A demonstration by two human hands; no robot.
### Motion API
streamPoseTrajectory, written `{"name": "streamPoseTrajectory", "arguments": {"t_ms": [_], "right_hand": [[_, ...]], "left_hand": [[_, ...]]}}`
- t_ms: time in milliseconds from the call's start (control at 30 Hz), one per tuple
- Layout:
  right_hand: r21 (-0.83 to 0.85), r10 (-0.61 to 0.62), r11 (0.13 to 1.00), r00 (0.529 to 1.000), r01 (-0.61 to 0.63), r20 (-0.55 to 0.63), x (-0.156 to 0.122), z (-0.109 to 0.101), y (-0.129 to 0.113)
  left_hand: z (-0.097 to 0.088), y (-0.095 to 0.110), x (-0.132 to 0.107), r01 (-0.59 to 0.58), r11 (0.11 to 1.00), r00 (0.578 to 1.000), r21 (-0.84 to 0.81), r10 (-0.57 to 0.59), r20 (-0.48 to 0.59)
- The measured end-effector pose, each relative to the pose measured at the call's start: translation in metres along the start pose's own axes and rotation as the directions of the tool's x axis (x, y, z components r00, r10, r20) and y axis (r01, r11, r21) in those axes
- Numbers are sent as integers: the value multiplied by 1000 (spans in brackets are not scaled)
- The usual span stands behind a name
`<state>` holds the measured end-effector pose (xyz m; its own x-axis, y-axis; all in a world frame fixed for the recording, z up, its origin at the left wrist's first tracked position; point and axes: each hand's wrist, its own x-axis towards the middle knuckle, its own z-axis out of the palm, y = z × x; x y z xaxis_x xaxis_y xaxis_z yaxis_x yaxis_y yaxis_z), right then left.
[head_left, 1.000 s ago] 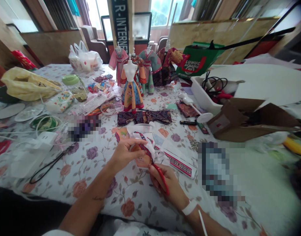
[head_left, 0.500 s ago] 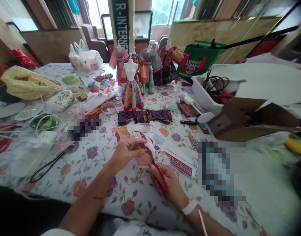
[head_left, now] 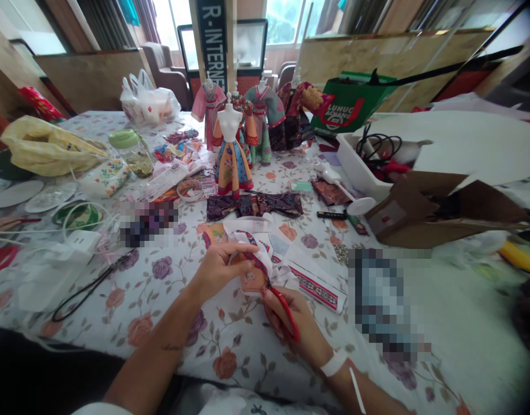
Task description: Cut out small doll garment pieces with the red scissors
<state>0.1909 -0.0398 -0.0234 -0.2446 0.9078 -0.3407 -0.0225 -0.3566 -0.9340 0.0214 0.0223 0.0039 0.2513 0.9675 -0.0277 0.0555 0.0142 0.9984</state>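
The left hand (head_left: 224,268) pinches the orange floral fabric piece (head_left: 252,281); the right hand (head_left: 301,317), fingers curled, grips red-handled scissors (head_left: 290,317) at the fabric's near right edge — their long axis slanting forward-left.

Surface (head_left: 230,334) has a white cloth with a rose print, fairly cluttered. Middle: dark paisley fabric piece (head_left: 277,204) lying flat, banded strip (head_left: 316,288) on a slant nearer the front edge. Behind the paisley: white dress form (head_left: 235,164) in an orange and blue skirt, upright, more dressed forms (head_left: 210,109) grouped behind it. Left: green-lidded jar (head_left: 137,158), floral pack (head_left: 106,178), yellow bag (head_left: 48,147), white charger block (head_left: 81,248), black cord loop (head_left: 74,302); clear tape ring (head_left: 190,191) nearer the middle. White plastic bag (head_left: 150,101) at far left. Right: brown packet (head_left: 329,192), black stick-shaped item (head_left: 331,215) just in front, then white bin (head_left: 360,170) and open cardboard box (head_left: 403,213). Green shopping bag (head_left: 342,104) at far right. Two patches pixelated, contents unreadable.
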Motion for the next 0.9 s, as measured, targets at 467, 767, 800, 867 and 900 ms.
{"name": "streamPoseTrajectory", "arguments": {"t_ms": [467, 767, 800, 867, 900], "right_hand": [[8, 12, 1000, 1000, -12, -7, -1, 0, 2], [7, 1, 1000, 1000, -1, -8, -1, 1, -1], [7, 5, 1000, 1000, -5, -8, -1, 1, -2], [8, 12, 1000, 1000, -12, -5, -1, 1, -1], [9, 15, 1000, 1000, -15, -3, -1, 1, -1]], "left_hand": [[1, 3, 0, 9, 1000, 999, 12, -9, -40], [1, 0, 0, -28, 998, 1000, 55, 28, -3], [1, 0, 0, -27, 998, 1000, 53, 27, -1], [1, -1, -1, -24, 999, 1000, 44, 24, -1], [1, 0, -1, -24, 999, 1000, 42, 24, -4]]}}
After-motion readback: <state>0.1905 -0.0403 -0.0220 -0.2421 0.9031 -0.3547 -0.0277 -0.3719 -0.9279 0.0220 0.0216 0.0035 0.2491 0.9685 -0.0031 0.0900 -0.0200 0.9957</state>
